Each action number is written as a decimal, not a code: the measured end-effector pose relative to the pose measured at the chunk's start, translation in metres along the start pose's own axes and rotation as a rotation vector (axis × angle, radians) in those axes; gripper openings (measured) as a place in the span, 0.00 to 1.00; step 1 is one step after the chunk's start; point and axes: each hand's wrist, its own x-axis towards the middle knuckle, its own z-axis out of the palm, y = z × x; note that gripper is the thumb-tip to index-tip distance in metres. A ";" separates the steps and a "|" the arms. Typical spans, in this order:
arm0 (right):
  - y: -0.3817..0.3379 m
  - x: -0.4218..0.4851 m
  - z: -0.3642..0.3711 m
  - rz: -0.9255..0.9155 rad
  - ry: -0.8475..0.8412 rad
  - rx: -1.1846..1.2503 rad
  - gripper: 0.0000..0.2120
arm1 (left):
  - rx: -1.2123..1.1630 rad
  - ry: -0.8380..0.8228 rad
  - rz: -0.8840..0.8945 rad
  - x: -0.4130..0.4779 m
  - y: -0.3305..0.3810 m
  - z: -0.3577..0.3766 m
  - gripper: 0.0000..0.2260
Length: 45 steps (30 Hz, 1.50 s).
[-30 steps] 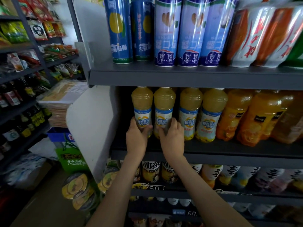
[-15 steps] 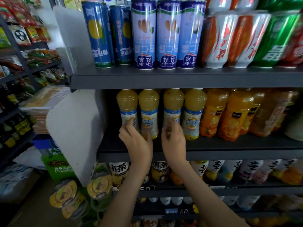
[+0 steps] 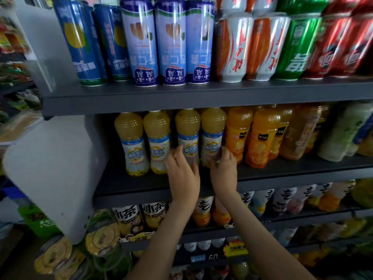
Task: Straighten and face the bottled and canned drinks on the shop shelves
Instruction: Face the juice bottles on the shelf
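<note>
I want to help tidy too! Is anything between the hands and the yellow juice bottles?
Nothing visible is in the way. The left hand grips the third yellow plastic juice bottle from the left, and the right hand grips the fourth yellow plastic juice bottle beside it.

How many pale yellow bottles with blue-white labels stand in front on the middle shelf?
4, in a row from the left: first bottle, second bottle, third bottle at the left hand, fourth bottle at the right hand. Others may hide behind.
</note>
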 end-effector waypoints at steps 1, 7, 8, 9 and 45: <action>0.001 0.001 -0.001 -0.005 -0.013 -0.002 0.23 | -0.002 -0.007 0.018 -0.001 0.003 0.003 0.27; 0.041 0.003 -0.039 -0.079 0.250 0.008 0.19 | -0.104 -0.065 0.114 -0.009 0.037 0.028 0.18; 0.052 0.006 -0.050 -0.031 0.294 -0.003 0.22 | -0.112 -0.071 0.111 -0.012 0.043 0.034 0.18; 0.062 0.012 -0.059 0.020 0.305 -0.020 0.27 | -0.113 -0.073 0.099 -0.014 0.050 0.040 0.18; 0.170 0.107 -0.142 0.082 0.110 -0.067 0.29 | 0.466 -0.146 0.320 -0.013 0.123 0.155 0.55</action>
